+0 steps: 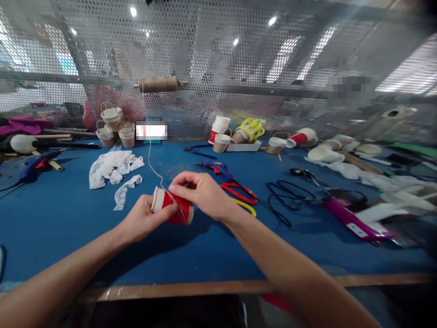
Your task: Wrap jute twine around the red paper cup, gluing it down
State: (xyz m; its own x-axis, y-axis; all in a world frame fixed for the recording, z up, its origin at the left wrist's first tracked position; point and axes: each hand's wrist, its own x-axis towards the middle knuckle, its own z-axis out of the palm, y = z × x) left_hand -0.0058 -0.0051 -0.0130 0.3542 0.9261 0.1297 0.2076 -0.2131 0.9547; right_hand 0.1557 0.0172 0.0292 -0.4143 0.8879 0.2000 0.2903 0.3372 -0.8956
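Observation:
My left hand (141, 217) grips a red and white paper cup (178, 210), tilted on its side above the blue table. Its thumb presses on the twine (157, 173) that lies across the cup's wall. At the cup's upper side, my right hand (205, 193) has its fingers pinched together by the twine; the fingertips partly hide what they hold. From the cup the twine runs up to a spool of brown twine (159, 84) mounted on the mesh panel.
White lace (111, 166) lies left of the hands. Beyond them are a blue glue gun (218, 169) and scissors with red and yellow handles (241, 193). Small twine-wrapped baskets (112, 119) stand at the back left. A purple device (357, 221) and black cord (290, 196) are at right.

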